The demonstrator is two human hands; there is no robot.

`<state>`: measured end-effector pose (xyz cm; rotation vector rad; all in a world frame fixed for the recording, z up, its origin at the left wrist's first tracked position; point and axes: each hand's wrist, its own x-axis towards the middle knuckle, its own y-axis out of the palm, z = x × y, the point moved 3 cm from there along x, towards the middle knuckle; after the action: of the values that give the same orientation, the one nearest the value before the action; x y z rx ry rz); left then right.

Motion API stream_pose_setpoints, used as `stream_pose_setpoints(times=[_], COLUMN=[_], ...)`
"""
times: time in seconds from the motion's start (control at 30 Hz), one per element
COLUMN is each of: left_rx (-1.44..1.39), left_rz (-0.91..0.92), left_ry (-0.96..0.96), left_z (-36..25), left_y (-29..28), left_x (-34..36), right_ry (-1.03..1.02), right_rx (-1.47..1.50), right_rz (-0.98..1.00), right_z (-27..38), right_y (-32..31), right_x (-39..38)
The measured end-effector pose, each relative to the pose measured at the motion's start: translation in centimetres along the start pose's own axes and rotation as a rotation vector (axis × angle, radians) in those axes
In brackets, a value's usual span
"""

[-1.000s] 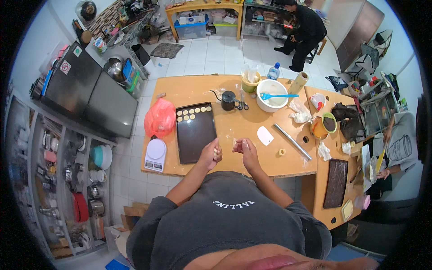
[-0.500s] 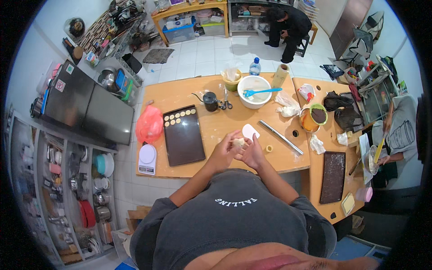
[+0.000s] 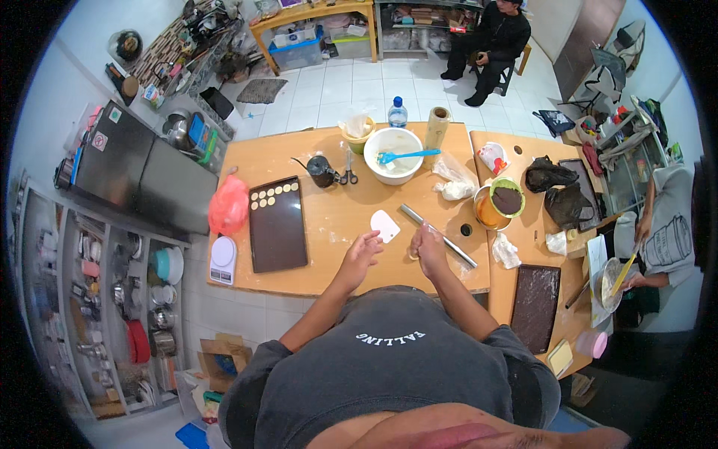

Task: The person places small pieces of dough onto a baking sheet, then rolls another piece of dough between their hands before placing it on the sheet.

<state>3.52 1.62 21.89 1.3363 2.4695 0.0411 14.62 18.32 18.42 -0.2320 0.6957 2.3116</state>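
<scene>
My right hand (image 3: 431,253) is closed, thumb side up, low over the table in front of me; what it grips is hidden. A small pale ring-shaped piece (image 3: 413,255) shows at its left edge. My left hand (image 3: 362,260) is beside it, fingers apart and slightly curled, with nothing visible in it. Just beyond the hands lies a white dough scraper (image 3: 385,226). A steel rolling pin (image 3: 437,236) lies slantwise beyond my right hand. To the left, a dark baking tray (image 3: 279,241) bears several small round dough pieces (image 3: 274,194) at its far end.
A white kitchen scale (image 3: 222,260) and pink plastic bag (image 3: 228,206) stand at left. Farther back are a black pot (image 3: 320,171), scissors (image 3: 348,173) and white bowl (image 3: 393,176) with blue spatula (image 3: 407,156). A co-worker (image 3: 668,224) stirs a bowl at right; another person (image 3: 493,45) sits behind.
My hands have moved apart; the pale dough lump between them is out of sight. My right hand has closed beside the small ring. The view has shifted, and the seated person has straightened up.
</scene>
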Motion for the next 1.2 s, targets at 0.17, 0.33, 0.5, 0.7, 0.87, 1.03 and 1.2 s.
stream_pose_setpoints(times=[0.17, 0.33, 0.5, 0.7, 0.87, 1.03, 1.2], left_rx=[-0.652, -0.683, -0.671, -0.263, 0.228, 1.003, 0.746], left_rz=[0.060, 0.046, -0.009, -0.265, -0.212, -0.400, -0.329], left_ry=[-0.395, -0.487, -0.354, -0.139, 0.148, 0.599, 0.381], left_z=[2.4, 4.0, 4.7, 2.2, -5.1, -8.6, -4.3], left_y=[4.6, 6.7, 5.9, 4.8, 7.7, 7.9, 3.0], left_x=[1.3, 3.7, 3.7, 2.8, 0.6, -0.9, -0.6], right_ry=[-0.238, -0.355, -0.155, -0.074, 0.254, 0.479, 0.440], right_rx=[-0.176, -0.016, 0.015, -0.035, 0.251, 0.450, 0.352], right_rz=[0.181, 0.203, -0.031, -0.064, 0.063, 0.049, 0.054], right_z=[3.7, 5.1, 3.8, 2.3, 0.5, 3.1, -0.4], right_y=[1.1, -0.6, -4.5, -6.2, -4.6, -0.6, -2.0], right_x=[-2.2, -1.8, 0.1, 1.5, 1.5, -0.9, -0.4])
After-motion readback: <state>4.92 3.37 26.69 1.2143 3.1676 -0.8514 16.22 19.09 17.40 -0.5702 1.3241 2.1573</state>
